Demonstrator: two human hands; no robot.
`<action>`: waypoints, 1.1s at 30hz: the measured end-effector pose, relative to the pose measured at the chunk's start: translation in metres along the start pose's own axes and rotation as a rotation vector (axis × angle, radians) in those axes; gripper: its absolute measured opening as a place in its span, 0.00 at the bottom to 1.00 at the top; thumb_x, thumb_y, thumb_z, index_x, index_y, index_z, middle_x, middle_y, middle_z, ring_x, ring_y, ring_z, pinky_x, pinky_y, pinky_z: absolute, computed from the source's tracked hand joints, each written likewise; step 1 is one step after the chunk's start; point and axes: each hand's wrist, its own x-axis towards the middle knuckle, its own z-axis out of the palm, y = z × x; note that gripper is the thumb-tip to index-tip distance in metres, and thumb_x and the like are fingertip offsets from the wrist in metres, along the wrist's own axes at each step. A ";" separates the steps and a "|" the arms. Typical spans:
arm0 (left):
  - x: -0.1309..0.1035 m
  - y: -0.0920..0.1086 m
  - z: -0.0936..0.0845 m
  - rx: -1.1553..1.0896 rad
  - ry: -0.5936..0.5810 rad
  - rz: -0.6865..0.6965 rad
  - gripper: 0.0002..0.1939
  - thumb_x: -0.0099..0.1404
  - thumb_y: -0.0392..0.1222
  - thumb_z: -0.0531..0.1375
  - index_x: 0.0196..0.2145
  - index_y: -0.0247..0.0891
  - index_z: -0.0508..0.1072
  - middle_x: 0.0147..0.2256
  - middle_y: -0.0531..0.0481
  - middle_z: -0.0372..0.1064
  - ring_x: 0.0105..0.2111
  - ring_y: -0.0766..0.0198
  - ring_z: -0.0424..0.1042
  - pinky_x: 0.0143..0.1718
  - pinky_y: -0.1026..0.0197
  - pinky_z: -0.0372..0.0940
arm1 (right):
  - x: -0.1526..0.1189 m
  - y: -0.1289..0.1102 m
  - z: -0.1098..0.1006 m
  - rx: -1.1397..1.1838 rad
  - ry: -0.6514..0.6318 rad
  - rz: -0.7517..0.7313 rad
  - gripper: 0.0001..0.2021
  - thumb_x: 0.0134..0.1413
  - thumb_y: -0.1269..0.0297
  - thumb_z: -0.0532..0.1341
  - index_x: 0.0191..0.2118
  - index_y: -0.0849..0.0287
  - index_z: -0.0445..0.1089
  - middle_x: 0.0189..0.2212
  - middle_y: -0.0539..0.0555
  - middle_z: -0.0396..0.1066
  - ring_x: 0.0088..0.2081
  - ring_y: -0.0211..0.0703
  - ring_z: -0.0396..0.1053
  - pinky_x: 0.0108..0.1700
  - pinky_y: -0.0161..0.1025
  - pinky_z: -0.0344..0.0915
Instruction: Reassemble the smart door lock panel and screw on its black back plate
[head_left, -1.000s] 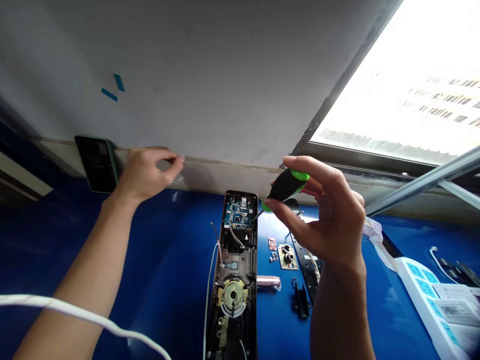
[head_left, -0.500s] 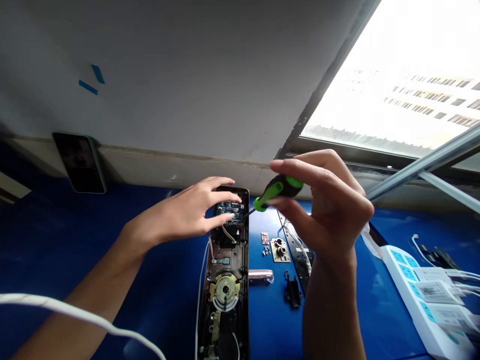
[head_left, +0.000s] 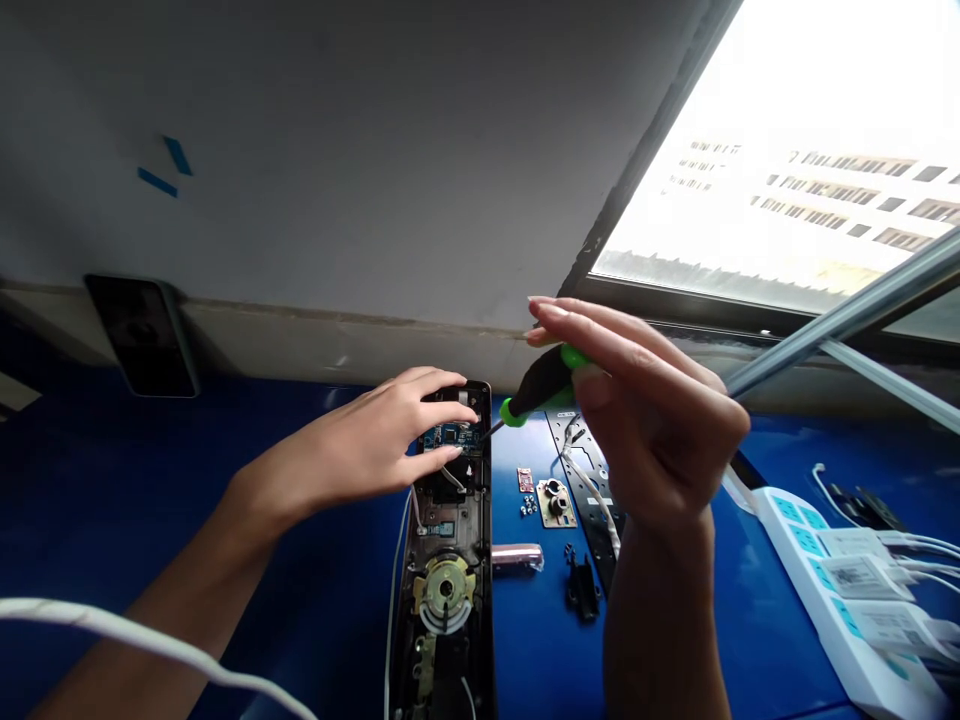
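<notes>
An opened door-lock body [head_left: 448, 560] lies lengthwise on the blue table [head_left: 225, 450], with a blue circuit board [head_left: 452, 436] at its far end and a brass round part [head_left: 445, 590] lower down. My left hand [head_left: 375, 445] rests over the far end of the lock, fingers spread on the circuit board. My right hand [head_left: 645, 410] holds a black and green screwdriver [head_left: 536, 385], its tip pointing at the board's right edge.
Right of the lock lie small screws, a brass plate [head_left: 555, 500], a pink metal piece [head_left: 517, 556], a black bracket [head_left: 581, 590] and a perforated black plate [head_left: 592, 480]. A white power strip [head_left: 840, 590] sits at right. A dark phone [head_left: 142, 335] leans on the wall. A white cable [head_left: 150, 640] crosses bottom left.
My left hand came from the wall ledge near the phone to the lock's circuit board. My right hand lowered the screwdriver tip toward the board.
</notes>
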 end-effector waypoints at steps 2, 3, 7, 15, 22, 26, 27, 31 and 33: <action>0.000 0.000 0.000 0.000 -0.003 -0.001 0.20 0.73 0.53 0.60 0.60 0.51 0.75 0.70 0.47 0.59 0.71 0.47 0.57 0.70 0.41 0.60 | 0.000 0.001 0.001 0.051 -0.012 0.003 0.20 0.66 0.73 0.60 0.58 0.47 0.76 0.52 0.53 0.80 0.47 0.48 0.80 0.48 0.52 0.80; -0.001 0.000 0.000 -0.001 0.000 0.001 0.21 0.73 0.53 0.60 0.60 0.51 0.75 0.70 0.47 0.59 0.71 0.47 0.57 0.70 0.41 0.60 | 0.000 0.002 0.001 0.061 -0.006 0.003 0.20 0.64 0.74 0.63 0.57 0.47 0.77 0.50 0.53 0.81 0.46 0.48 0.80 0.47 0.51 0.81; -0.002 0.000 -0.001 -0.013 0.024 -0.001 0.22 0.73 0.52 0.60 0.61 0.50 0.74 0.70 0.46 0.60 0.71 0.47 0.58 0.70 0.41 0.60 | -0.001 0.004 0.000 0.004 0.039 -0.019 0.20 0.54 0.71 0.73 0.53 0.51 0.80 0.44 0.54 0.79 0.42 0.45 0.78 0.40 0.45 0.79; -0.003 0.004 -0.002 -0.021 0.016 -0.005 0.21 0.73 0.53 0.60 0.60 0.51 0.75 0.69 0.47 0.62 0.71 0.45 0.57 0.70 0.39 0.59 | 0.000 0.003 0.003 0.034 0.010 -0.026 0.21 0.61 0.75 0.66 0.57 0.49 0.77 0.49 0.54 0.81 0.47 0.49 0.80 0.47 0.51 0.80; -0.004 0.003 0.000 -0.042 0.022 0.002 0.21 0.73 0.53 0.60 0.60 0.51 0.76 0.68 0.47 0.63 0.71 0.44 0.56 0.70 0.39 0.60 | -0.001 -0.001 -0.001 -0.061 -0.003 0.048 0.17 0.68 0.64 0.60 0.58 0.44 0.77 0.53 0.55 0.76 0.48 0.50 0.78 0.43 0.50 0.80; -0.004 0.004 0.000 -0.044 0.013 -0.005 0.21 0.73 0.51 0.61 0.61 0.51 0.75 0.68 0.47 0.64 0.71 0.44 0.56 0.70 0.38 0.59 | 0.000 0.002 0.000 0.034 -0.072 0.023 0.22 0.65 0.72 0.62 0.61 0.45 0.74 0.54 0.54 0.78 0.50 0.51 0.78 0.48 0.53 0.81; -0.004 0.004 0.000 -0.042 0.010 -0.006 0.21 0.73 0.51 0.61 0.61 0.51 0.75 0.68 0.47 0.63 0.72 0.44 0.55 0.70 0.38 0.59 | 0.000 0.003 0.001 0.034 -0.060 0.021 0.22 0.63 0.72 0.65 0.59 0.45 0.75 0.51 0.54 0.79 0.48 0.50 0.78 0.46 0.52 0.81; -0.005 0.005 -0.002 -0.044 0.006 -0.008 0.21 0.73 0.52 0.60 0.61 0.50 0.75 0.68 0.47 0.63 0.72 0.44 0.55 0.70 0.39 0.59 | -0.001 0.005 0.004 0.000 0.026 0.037 0.19 0.58 0.69 0.70 0.54 0.46 0.80 0.45 0.55 0.76 0.41 0.46 0.77 0.40 0.47 0.79; -0.006 0.006 -0.003 -0.034 0.001 -0.009 0.21 0.74 0.52 0.60 0.61 0.50 0.75 0.68 0.47 0.63 0.72 0.45 0.55 0.70 0.40 0.59 | -0.001 0.004 0.006 0.038 0.005 0.043 0.19 0.64 0.71 0.64 0.57 0.47 0.78 0.50 0.56 0.77 0.44 0.47 0.78 0.45 0.50 0.79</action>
